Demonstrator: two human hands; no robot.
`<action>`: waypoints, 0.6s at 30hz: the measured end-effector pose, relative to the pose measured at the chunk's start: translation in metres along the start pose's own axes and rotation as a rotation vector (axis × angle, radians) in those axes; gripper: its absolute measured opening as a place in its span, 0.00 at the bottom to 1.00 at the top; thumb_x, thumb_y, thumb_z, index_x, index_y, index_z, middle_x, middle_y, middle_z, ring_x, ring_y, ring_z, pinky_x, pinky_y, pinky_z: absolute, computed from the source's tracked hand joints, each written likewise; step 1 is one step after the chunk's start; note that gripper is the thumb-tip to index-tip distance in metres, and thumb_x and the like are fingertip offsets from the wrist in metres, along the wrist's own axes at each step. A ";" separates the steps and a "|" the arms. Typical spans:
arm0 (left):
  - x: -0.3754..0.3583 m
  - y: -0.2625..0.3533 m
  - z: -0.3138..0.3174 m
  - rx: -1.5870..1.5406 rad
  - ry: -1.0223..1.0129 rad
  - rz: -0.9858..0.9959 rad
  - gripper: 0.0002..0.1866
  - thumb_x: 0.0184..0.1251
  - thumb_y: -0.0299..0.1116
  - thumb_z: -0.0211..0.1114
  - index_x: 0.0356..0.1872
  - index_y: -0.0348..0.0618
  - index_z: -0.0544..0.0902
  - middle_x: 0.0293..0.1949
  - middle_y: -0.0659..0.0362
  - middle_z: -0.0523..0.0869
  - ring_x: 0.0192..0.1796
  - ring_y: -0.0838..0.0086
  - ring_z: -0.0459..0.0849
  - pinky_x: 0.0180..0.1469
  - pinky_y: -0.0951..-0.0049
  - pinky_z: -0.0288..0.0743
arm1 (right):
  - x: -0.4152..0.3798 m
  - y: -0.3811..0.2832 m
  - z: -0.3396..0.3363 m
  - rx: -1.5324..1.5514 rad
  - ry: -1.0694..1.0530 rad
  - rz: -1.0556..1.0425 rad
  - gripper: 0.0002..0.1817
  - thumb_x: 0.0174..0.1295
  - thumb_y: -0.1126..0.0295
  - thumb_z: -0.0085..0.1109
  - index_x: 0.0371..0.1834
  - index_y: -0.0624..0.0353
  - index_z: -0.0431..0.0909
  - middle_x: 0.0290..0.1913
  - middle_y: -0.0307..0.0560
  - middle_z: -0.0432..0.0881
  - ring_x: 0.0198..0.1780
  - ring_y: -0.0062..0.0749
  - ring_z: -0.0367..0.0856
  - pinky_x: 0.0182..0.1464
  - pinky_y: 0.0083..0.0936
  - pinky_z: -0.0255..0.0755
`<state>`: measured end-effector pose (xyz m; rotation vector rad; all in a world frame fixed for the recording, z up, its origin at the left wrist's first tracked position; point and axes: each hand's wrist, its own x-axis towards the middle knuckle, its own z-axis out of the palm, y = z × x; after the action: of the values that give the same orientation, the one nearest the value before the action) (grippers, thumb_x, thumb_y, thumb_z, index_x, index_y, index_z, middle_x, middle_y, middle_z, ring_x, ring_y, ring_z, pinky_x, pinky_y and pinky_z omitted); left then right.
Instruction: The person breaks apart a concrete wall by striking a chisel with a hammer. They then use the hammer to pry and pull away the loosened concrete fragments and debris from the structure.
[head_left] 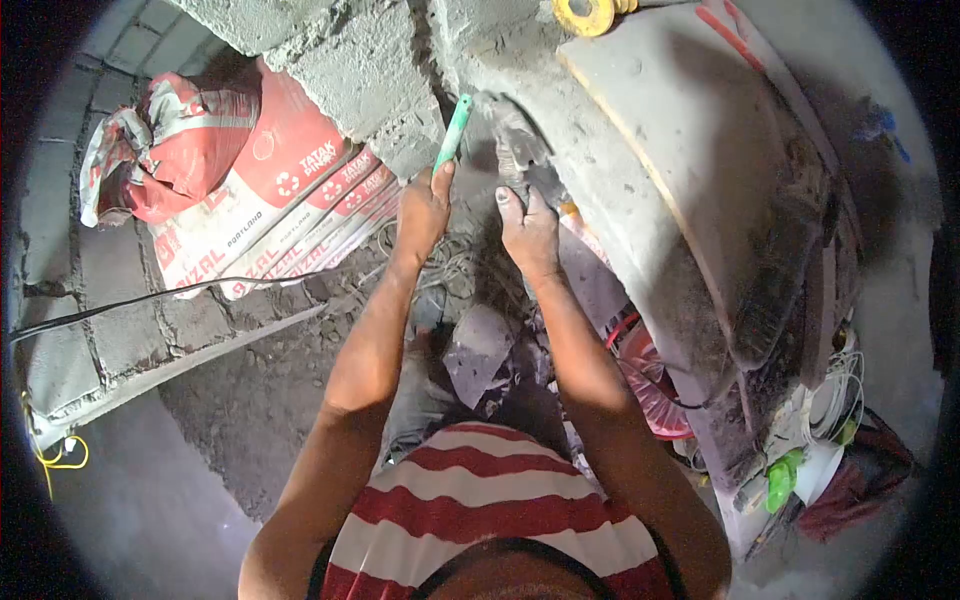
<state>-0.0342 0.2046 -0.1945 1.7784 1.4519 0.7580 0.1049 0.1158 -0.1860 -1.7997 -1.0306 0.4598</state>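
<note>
Both my arms stretch forward to a rough concrete block. My left hand is closed round a tool with a green handle; the handle's end points up and away, and the tool's head is hidden. Beside it, my right hand grips a dusty grey tool with a ribbed shaft. Its far end meets the concrete surface and looks blurred, so I cannot tell what kind of tool it is. The two hands are apart, with a narrow gap between them.
Red and white cement bags are stacked at the left, with a black cable crossing in front. A large dusty slab curves along the right. Rubble lies below my hands. A yellow object sits at the top.
</note>
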 end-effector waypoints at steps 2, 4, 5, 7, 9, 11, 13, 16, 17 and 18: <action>0.000 0.000 -0.001 -0.018 -0.036 -0.031 0.31 0.75 0.55 0.50 0.34 0.30 0.80 0.23 0.35 0.78 0.29 0.41 0.78 0.33 0.51 0.70 | -0.016 -0.002 -0.010 0.085 0.044 -0.109 0.25 0.63 0.55 0.61 0.46 0.72 0.77 0.34 0.73 0.80 0.39 0.67 0.81 0.42 0.47 0.74; 0.001 0.001 -0.003 -0.052 -0.050 -0.051 0.32 0.75 0.56 0.49 0.32 0.30 0.79 0.22 0.38 0.77 0.26 0.49 0.76 0.33 0.55 0.70 | -0.021 -0.006 -0.005 0.170 0.218 -0.364 0.24 0.63 0.57 0.61 0.48 0.72 0.76 0.37 0.73 0.81 0.40 0.65 0.82 0.44 0.46 0.75; 0.005 -0.001 -0.004 -0.050 -0.043 -0.053 0.32 0.75 0.56 0.49 0.32 0.30 0.79 0.22 0.38 0.77 0.26 0.49 0.76 0.33 0.55 0.70 | -0.021 0.013 0.006 0.077 0.227 -0.460 0.25 0.63 0.57 0.61 0.49 0.72 0.76 0.37 0.73 0.81 0.41 0.65 0.82 0.44 0.45 0.76; 0.003 -0.006 -0.001 -0.091 -0.089 -0.065 0.32 0.75 0.56 0.50 0.30 0.29 0.79 0.21 0.41 0.78 0.25 0.52 0.77 0.33 0.56 0.70 | 0.001 0.022 0.026 -0.082 -0.006 -0.072 0.25 0.64 0.55 0.61 0.45 0.72 0.77 0.35 0.72 0.81 0.40 0.64 0.83 0.43 0.44 0.76; 0.005 -0.005 0.001 -0.129 -0.074 -0.040 0.33 0.75 0.56 0.50 0.29 0.29 0.79 0.20 0.43 0.78 0.24 0.54 0.76 0.32 0.57 0.69 | 0.011 0.008 0.018 -0.055 0.022 -0.022 0.26 0.63 0.53 0.61 0.42 0.72 0.77 0.32 0.71 0.81 0.39 0.65 0.82 0.40 0.44 0.76; -0.003 -0.013 0.000 -0.163 -0.064 -0.061 0.33 0.75 0.56 0.50 0.28 0.29 0.78 0.20 0.45 0.78 0.24 0.56 0.75 0.32 0.57 0.69 | -0.006 -0.032 -0.012 -0.055 -0.113 -0.002 0.26 0.63 0.52 0.62 0.42 0.71 0.77 0.29 0.69 0.80 0.38 0.66 0.82 0.39 0.46 0.75; 0.008 -0.013 0.003 -0.323 -0.080 -0.016 0.33 0.75 0.56 0.49 0.27 0.29 0.78 0.19 0.50 0.76 0.24 0.62 0.72 0.31 0.60 0.68 | -0.019 -0.034 -0.012 0.166 0.079 -0.242 0.22 0.60 0.57 0.64 0.43 0.68 0.78 0.30 0.66 0.81 0.35 0.62 0.82 0.38 0.46 0.75; 0.012 -0.016 0.000 -0.222 -0.079 -0.033 0.34 0.76 0.57 0.48 0.27 0.30 0.77 0.19 0.53 0.73 0.25 0.68 0.70 0.31 0.62 0.67 | -0.014 -0.015 0.000 0.077 0.207 -0.552 0.23 0.60 0.58 0.64 0.46 0.69 0.77 0.35 0.69 0.83 0.41 0.64 0.83 0.41 0.47 0.77; 0.008 -0.010 -0.003 -0.142 -0.088 -0.053 0.34 0.76 0.57 0.48 0.28 0.30 0.77 0.19 0.53 0.73 0.25 0.69 0.70 0.31 0.62 0.67 | -0.002 -0.009 0.005 -0.074 -0.060 -0.136 0.27 0.60 0.53 0.64 0.48 0.70 0.77 0.35 0.69 0.83 0.42 0.66 0.82 0.43 0.46 0.77; 0.006 0.001 -0.008 -0.136 -0.119 -0.096 0.34 0.76 0.58 0.47 0.30 0.29 0.77 0.20 0.51 0.75 0.26 0.66 0.70 0.33 0.61 0.67 | 0.016 0.000 0.011 -0.158 -0.096 -0.036 0.29 0.61 0.50 0.63 0.47 0.71 0.77 0.34 0.70 0.83 0.42 0.66 0.82 0.43 0.46 0.77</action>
<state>-0.0393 0.2117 -0.1892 1.6117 1.3638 0.6729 0.1063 0.1350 -0.1892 -1.9104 -1.1926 0.4573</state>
